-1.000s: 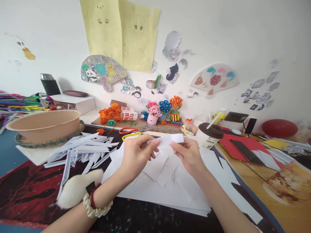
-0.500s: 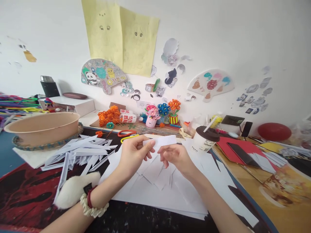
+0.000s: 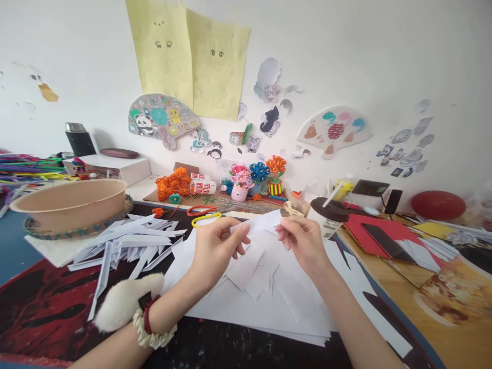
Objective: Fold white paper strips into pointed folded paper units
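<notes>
A cluttered craft table (image 3: pixel 46 307) with a dark red and black cover fills the lower frame, below a white wall hung with drawings. Just above the frame's centre, a small white paper strip (image 3: pixel 265 222) is held in the air between both hands. The left hand (image 3: pixel 215 248) is closed on its left end with thumb and forefinger; the right hand (image 3: pixel 303 241) is pinched on its right end. The strip is judged light, thin and easily creased or torn, best taken by the edges. Loose white sheets (image 3: pixel 261 297) lie beneath. Farther back, a lidded cup (image 3: pixel 326 218) and yellow scissors (image 3: pixel 205 219) are seen.
</notes>
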Demonstrator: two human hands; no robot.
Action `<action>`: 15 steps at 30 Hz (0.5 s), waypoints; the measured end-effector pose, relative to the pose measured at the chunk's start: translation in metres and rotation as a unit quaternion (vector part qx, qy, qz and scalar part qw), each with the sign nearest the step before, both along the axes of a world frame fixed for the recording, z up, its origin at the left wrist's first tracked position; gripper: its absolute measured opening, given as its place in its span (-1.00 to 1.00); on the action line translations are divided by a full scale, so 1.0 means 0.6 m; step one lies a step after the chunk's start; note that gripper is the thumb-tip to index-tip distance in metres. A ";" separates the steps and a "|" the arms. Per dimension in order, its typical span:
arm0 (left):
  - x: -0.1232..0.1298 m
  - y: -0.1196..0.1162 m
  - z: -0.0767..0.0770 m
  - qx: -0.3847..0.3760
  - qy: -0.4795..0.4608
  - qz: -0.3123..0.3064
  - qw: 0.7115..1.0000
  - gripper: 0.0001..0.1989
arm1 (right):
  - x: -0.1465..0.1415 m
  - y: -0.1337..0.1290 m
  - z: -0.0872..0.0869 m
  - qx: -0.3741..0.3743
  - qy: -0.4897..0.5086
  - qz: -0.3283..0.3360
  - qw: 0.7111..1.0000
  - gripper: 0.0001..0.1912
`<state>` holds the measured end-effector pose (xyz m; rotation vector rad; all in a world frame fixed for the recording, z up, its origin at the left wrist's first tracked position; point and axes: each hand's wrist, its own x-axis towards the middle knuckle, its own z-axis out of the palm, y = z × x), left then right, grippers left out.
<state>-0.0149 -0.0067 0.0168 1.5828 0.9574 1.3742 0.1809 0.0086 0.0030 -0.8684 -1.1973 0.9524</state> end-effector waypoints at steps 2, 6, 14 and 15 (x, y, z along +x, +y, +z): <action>-0.004 0.003 -0.001 0.004 -0.013 0.014 1.000 -0.76 | 0.009 0.004 0.002 0.013 0.042 -0.039 0.998 -0.78; -0.007 0.010 0.000 -0.001 -0.044 0.024 0.999 -0.78 | 0.008 0.008 -0.001 0.020 0.053 -0.011 0.998 -0.75; 0.004 0.007 -0.006 -0.031 0.049 -0.048 0.997 -0.72 | -0.027 -0.005 -0.011 -0.011 -0.097 0.104 0.990 -0.60; 0.005 0.007 -0.006 -0.025 0.077 -0.065 0.995 -0.70 | -0.024 -0.004 -0.011 -0.013 -0.090 0.089 0.992 -0.61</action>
